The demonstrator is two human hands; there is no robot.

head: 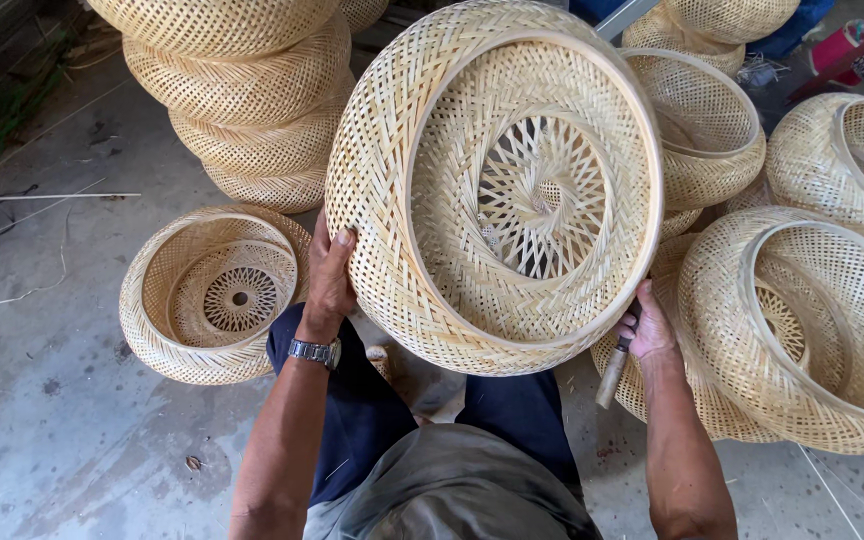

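I hold a large round woven bamboo basket [497,185] tilted up on edge, its open side facing me. My left hand [330,272] grips its left outer wall, thumb on the weave; a metal watch sits on that wrist. My right hand [645,325] presses against the basket's lower right rim while clutching a small tool with a pale wooden handle [612,375] that points down. My knees in dark trousers lie just under the basket.
A similar smaller basket [214,292] lies on the concrete floor to the left. A stack of baskets [252,100] stands behind it. More baskets [802,320] crowd the right side and back right [707,125]. Loose bamboo strips lie at far left.
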